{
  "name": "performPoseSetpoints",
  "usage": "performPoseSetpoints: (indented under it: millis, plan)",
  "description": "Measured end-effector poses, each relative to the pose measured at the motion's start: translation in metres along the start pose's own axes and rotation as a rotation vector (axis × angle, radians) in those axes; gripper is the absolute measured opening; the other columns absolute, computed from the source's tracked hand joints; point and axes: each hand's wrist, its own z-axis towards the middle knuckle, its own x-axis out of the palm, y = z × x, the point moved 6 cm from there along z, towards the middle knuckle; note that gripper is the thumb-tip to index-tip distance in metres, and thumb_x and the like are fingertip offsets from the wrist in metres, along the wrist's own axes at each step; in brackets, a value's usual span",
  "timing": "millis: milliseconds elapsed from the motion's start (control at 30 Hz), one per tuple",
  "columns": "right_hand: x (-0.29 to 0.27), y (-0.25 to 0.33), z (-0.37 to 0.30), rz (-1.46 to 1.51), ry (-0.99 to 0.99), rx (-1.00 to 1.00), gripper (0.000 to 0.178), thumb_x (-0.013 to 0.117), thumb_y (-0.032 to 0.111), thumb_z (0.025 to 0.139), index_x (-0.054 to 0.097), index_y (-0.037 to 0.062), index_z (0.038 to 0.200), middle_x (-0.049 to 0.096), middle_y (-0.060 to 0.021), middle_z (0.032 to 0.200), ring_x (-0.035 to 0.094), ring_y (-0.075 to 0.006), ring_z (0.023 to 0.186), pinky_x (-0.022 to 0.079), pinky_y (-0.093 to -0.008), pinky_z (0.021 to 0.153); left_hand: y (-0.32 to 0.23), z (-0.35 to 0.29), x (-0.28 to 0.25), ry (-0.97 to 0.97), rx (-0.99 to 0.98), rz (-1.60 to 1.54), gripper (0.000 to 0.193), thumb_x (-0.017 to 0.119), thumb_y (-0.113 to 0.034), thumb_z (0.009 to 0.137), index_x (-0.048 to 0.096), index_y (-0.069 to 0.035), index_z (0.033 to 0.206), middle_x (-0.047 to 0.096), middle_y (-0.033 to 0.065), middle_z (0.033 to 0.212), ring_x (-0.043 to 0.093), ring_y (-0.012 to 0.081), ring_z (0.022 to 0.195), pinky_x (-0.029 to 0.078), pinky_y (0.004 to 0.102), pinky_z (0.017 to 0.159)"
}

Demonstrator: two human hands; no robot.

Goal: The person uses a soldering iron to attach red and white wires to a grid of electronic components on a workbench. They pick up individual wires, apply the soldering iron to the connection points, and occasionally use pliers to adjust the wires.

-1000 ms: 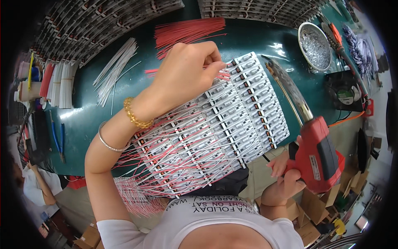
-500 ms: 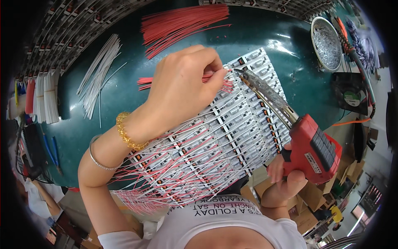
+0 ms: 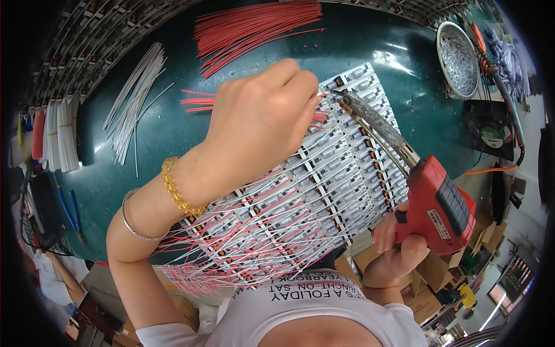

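My left hand [image 3: 263, 118] is closed around a small bunch of red wires [image 3: 196, 102], whose ends stick out on both sides of the fist. It hovers over the upper part of a panel of white circuit boards [image 3: 361, 87]. In my right hand [image 3: 399, 248] is a red soldering gun [image 3: 438, 211], gripped by its handle. The gun's dark tip touches or nearly touches the panel's upper edge, close to my left fingertips. Many red and white wires [image 3: 254, 231] trail from the panel's lower left part. The exact contact at the tip is too small to make out.
A pile of red wires [image 3: 254, 29] and loose white wires [image 3: 136, 98] lie on the green table [image 3: 185, 136]. A metal bowl [image 3: 458, 61] and a black fan [image 3: 490, 130] stand right. Blue-handled pliers [image 3: 70, 208] lie left. More boards [image 3: 98, 46] line the far edge.
My left hand has turned slightly, and the red wire ends on its left have shifted left. The soldering gun has moved only slightly, its tip still by the panel's upper edge.
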Motion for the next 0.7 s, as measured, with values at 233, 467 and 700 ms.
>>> performPoseSetpoints:
  millis: [233, 467, 700]
  plan:
    - [0.0004, -0.0003, 0.002, 0.008, 0.0, -0.001, 0.072, 0.058, 0.057, 0.08, 0.043, -0.01, 0.101, 0.042, -0.001, 0.048, 0.04, -0.0104, 0.036, 0.036, -0.0237, 0.038, 0.0015, -0.0002, -0.0006, -0.001, 0.02, -0.005, 0.006, 0.066, -0.002, 0.075, 0.06, 0.0, 0.074, 0.057, 0.008, 0.07, 0.057, 0.0193, 0.057, 0.045, 0.0275, 0.051]
    - [0.0018, -0.0005, 0.0018, 0.003, -0.007, -0.006, 0.068, 0.059, 0.055, 0.081, 0.045, -0.0096, 0.097, 0.042, -0.0029, 0.048, 0.041, -0.0104, 0.037, 0.036, -0.0235, 0.038, 0.0005, 0.0014, -0.0008, 0.017, 0.019, 0.002, 0.006, 0.066, -0.002, 0.075, 0.06, 0.0, 0.075, 0.056, 0.0078, 0.069, 0.056, 0.0194, 0.056, 0.044, 0.0283, 0.051]
    - [-0.0068, -0.0052, -0.0024, -0.068, 0.027, -0.09, 0.071, 0.057, 0.055, 0.082, 0.042, -0.0106, 0.106, 0.041, -0.0015, 0.047, 0.04, -0.0101, 0.037, 0.035, -0.0228, 0.038, 0.002, 0.001, -0.001, 0.019, 0.005, -0.002, 0.006, 0.066, -0.003, 0.075, 0.061, 0.0, 0.075, 0.056, 0.0082, 0.069, 0.056, 0.0198, 0.057, 0.044, 0.0283, 0.051]
